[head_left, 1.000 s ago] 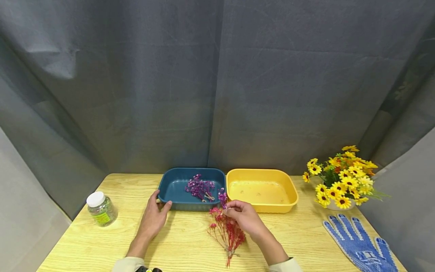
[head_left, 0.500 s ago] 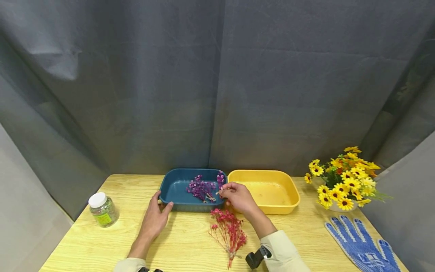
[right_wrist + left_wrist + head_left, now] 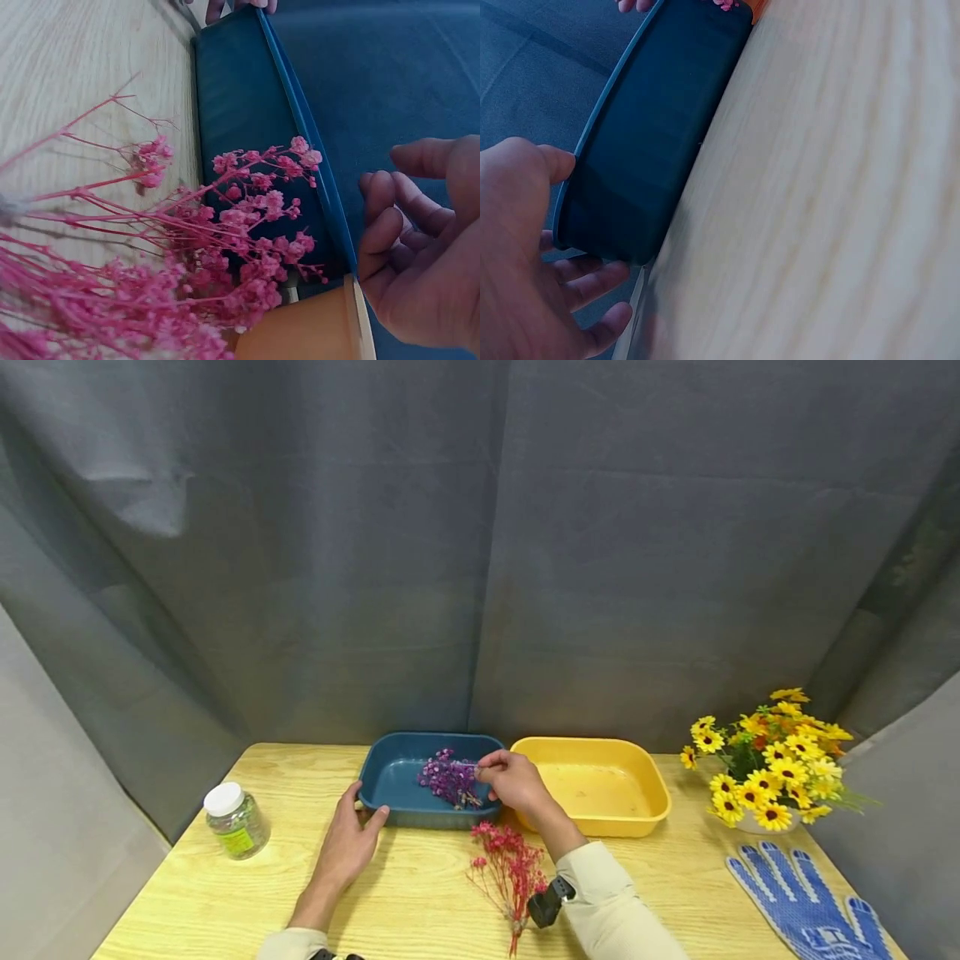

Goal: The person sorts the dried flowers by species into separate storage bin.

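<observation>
Pink dried flowers [image 3: 510,864] lie in a tied bunch on the table, in front of the trays. My left hand [image 3: 348,843] holds the front left corner of the blue tray [image 3: 442,818], thumb on the rim and fingers along the outer side. Purple dried flowers [image 3: 450,779] lie together inside that tray. Over its right rim is my right hand [image 3: 517,781], fingertips beside the purple flowers. In the right wrist view a gap shows between thumb and fingers, which are loosely bent, and nothing is seen between them. The tray's inside is hidden in both wrist views.
Against the blue tray's right side stands a yellow tray [image 3: 607,827]. A jar with a white lid [image 3: 236,821] is at the left. Yellow artificial flowers [image 3: 776,772] in a white pot and a blue glove [image 3: 806,902] are at the right. A grey curtain [image 3: 480,568] hangs behind the table.
My right hand has carried a purple sprig from above the pink flowers into the blue tray, where it now lies with the other purple flowers. My left hand stays at the tray's corner.
</observation>
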Demonstrator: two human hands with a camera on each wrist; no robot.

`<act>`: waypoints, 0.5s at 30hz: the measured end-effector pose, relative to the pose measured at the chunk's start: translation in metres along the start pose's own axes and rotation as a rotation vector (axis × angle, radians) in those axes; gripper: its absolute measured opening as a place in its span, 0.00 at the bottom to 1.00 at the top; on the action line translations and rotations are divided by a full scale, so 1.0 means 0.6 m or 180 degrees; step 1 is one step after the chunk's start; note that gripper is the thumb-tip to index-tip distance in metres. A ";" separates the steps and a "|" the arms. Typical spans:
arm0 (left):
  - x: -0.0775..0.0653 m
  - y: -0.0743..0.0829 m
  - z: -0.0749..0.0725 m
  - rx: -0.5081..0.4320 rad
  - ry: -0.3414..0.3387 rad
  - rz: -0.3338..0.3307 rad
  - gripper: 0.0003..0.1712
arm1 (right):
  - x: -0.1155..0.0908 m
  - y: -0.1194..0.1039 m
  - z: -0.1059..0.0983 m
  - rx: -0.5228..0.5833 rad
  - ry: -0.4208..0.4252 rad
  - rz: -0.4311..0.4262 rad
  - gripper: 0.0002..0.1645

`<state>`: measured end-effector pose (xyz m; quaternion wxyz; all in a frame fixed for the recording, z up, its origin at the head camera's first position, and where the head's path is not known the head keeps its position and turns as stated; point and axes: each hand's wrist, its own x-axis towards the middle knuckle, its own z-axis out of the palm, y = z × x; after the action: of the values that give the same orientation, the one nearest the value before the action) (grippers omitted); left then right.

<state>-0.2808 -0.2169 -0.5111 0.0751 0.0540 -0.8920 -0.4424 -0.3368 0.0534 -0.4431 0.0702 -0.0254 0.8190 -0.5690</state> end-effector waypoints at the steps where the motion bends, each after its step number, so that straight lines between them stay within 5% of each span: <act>1: 0.000 0.001 0.000 0.0008 -0.0010 0.0002 0.45 | -0.002 0.002 -0.001 -0.0017 0.0006 -0.0026 0.11; 15: -0.002 -0.001 -0.003 0.0145 0.0098 0.0027 0.42 | -0.047 0.025 -0.036 -0.0098 0.0328 -0.0353 0.09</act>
<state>-0.2791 -0.2186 -0.5106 0.0894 0.0587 -0.9009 -0.4207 -0.3116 0.0818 -0.4473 -0.0041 -0.0424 0.8275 -0.5599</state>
